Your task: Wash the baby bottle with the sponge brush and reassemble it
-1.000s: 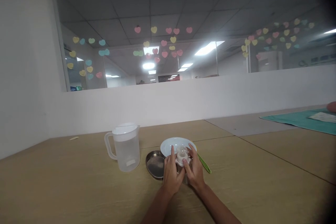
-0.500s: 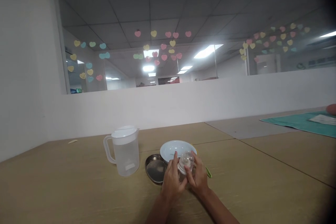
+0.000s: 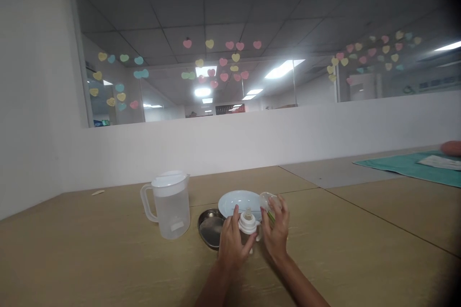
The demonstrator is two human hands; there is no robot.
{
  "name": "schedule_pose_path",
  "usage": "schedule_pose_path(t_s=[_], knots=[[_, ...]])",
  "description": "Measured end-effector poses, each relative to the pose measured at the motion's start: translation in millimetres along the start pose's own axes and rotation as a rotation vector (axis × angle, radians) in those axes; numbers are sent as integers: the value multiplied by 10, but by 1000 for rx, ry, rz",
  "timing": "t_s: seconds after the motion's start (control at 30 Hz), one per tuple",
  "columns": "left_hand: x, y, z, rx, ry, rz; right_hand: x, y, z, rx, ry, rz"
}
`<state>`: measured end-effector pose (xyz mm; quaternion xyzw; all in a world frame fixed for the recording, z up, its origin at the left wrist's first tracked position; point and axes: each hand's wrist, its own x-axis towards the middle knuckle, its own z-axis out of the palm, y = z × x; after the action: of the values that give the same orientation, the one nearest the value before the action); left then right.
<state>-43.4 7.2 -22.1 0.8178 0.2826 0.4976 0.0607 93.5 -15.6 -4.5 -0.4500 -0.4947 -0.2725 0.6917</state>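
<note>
My left hand point(image 3: 232, 242) is wrapped round a baby bottle point(image 3: 248, 225) with a white collar and a clear teat pointing up. Part of a white side handle shows at the bottle's right. Just right of it, my right hand point(image 3: 277, 225) grips a clear domed bottle cap point(image 3: 268, 200), held apart from the teat. Behind the bottle lies a pale blue plate point(image 3: 230, 198), partly covered by my hands. A metal kidney dish point(image 3: 209, 230) sits left of my left hand. Something green point(image 3: 271, 217) shows behind my right fingers; its kind is hidden.
A lidded plastic jug point(image 3: 173, 213) holding clear liquid stands to the left. On the far right lies a teal cloth point(image 3: 396, 169) with a white item point(image 3: 437, 162) and a pinkish rounded thing point(image 3: 452, 148) on it. The table point(image 3: 144, 268) meets a white wall behind.
The clear cap has come off the bottle's top in my right hand, which moved up and right. The teat is now uncovered. My left hand still holds the bottle.
</note>
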Motion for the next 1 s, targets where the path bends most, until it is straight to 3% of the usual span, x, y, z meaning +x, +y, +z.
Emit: schedule_pose_path(t_s=[0.07,0.17,0.27,0.6,0.8,1.0], knots=[[4,3,-5,21,15,-33,14,73,23,12,-61,201],[2,-12,-8,20,32,-54,-32,196,44,54,-225,302],[-2,-28,-8,4,36,-58,-98,272,51,45,-353,255],[4,13,-34,-52,14,-67,-64,189,21,-121,-564,97],[1,22,-43,-106,20,-58,-51,189,43,-150,-581,-10],[8,-14,-8,-125,3,-71,-24,195,50,-108,-614,-3]])
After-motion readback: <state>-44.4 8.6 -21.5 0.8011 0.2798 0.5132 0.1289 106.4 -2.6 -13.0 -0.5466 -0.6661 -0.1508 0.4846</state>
